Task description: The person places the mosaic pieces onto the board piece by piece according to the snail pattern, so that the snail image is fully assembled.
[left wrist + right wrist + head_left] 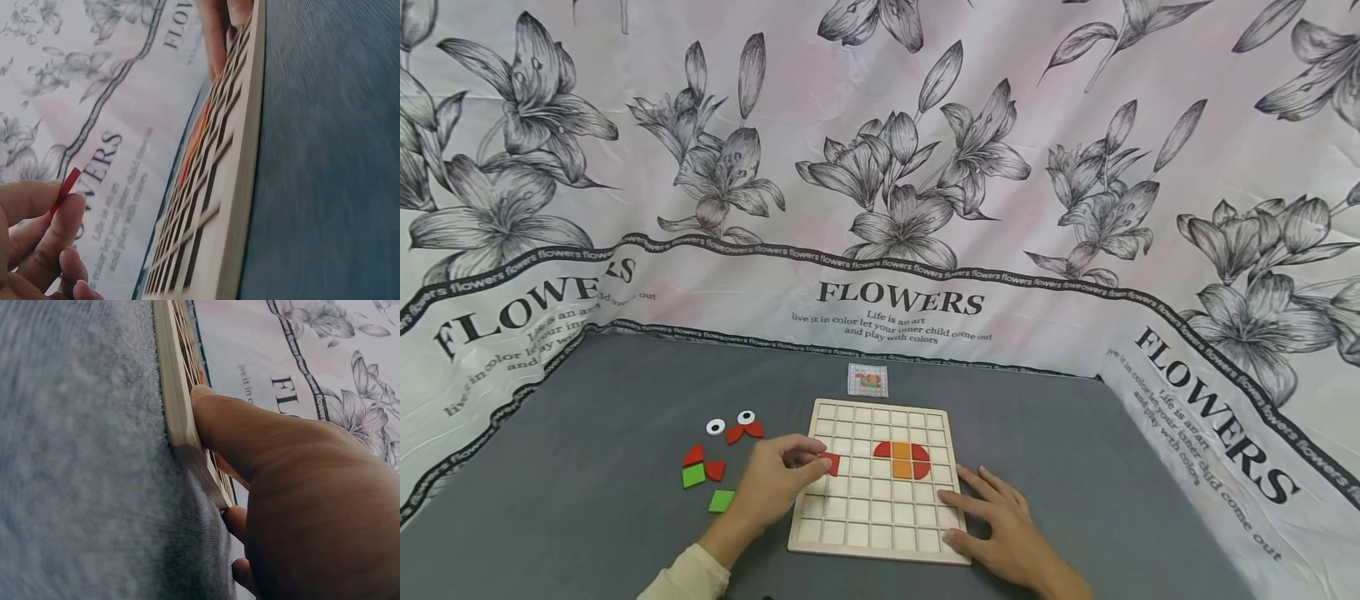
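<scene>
My left hand (772, 477) pinches a small red tile (832, 464) between thumb and fingertips over the left part of a wooden grid board (850, 533). In the left wrist view the red tile (70, 182) is seen edge-on, above the board's surface. Toward the board's right side, orange square tiles (902, 468) sit in the grid with red curved tiles (921, 471) beside them. My right hand (1003, 525) rests on the right edge of the board, fingers spread; in the right wrist view its thumb (219, 415) touches the rim.
Left of the board lie red curved tiles (716, 471), green square tiles (722, 501) and two white eye discs (716, 427). A small pattern card (867, 380) lies behind the board on the grey tabletop (625, 433). Flower-printed cloth (895, 333) encloses the back and sides.
</scene>
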`<action>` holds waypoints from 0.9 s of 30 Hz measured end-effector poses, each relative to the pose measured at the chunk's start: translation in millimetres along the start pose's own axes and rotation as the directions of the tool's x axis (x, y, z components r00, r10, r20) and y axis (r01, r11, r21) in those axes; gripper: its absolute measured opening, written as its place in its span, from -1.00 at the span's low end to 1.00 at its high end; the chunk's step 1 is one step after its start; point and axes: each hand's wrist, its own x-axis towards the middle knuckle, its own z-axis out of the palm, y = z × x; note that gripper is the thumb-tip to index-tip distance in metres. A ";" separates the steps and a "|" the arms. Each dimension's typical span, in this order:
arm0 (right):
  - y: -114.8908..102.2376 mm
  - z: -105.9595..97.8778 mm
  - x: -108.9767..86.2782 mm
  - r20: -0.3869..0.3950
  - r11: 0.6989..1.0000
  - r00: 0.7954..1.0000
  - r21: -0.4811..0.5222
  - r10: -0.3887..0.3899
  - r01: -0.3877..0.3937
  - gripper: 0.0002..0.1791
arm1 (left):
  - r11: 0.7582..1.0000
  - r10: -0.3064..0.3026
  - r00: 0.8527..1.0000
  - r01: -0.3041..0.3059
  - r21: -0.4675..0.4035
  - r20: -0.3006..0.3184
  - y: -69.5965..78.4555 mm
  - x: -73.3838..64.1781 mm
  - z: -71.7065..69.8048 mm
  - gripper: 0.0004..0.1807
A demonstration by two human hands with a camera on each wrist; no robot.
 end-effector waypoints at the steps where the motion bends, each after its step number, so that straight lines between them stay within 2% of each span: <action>1: -0.3 -0.2 0.3 0.000 1.000 1.000 0.001 -0.001 0.001 -0.45 | 1.000 -0.002 1.000 0.002 -0.013 0.006 0.6 1.5 3.6 -0.78; 6: 0.0 0.0 1.2 0.008 1.000 1.000 -0.007 0.007 -0.007 -0.43 | 0.997 -0.039 0.999 0.041 -0.069 0.028 3.3 8.9 22.6 -0.76; 10: 0.8 0.6 1.0 0.006 1.000 1.000 -0.014 0.015 -0.015 -0.44 | 0.993 -0.046 0.998 0.051 -0.110 0.045 3.6 15.0 36.9 -0.74; 15: 0.8 0.5 0.8 0.004 1.000 1.000 -0.012 0.009 -0.009 -0.44 | 0.992 -0.049 0.996 0.056 -0.110 0.072 -3.1 22.3 52.8 -0.77; 18: 0.6 0.4 0.8 0.006 1.000 1.000 -0.016 0.013 -0.013 -0.44 | 0.997 -0.057 0.995 0.061 -0.054 0.085 -8.3 25.5 62.0 -0.79; 21: 0.8 0.1 0.7 0.007 1.000 1.000 -0.017 0.016 -0.016 -0.44 | 0.998 -0.046 0.995 0.042 0.046 0.091 -11.6 27.5 69.8 -0.81; 27: 2.0 -0.5 0.7 0.013 1.000 1.000 -0.011 0.010 -0.010 -0.43 | 0.971 0.017 0.996 -0.037 0.237 0.086 -15.2 27.7 78.9 -0.80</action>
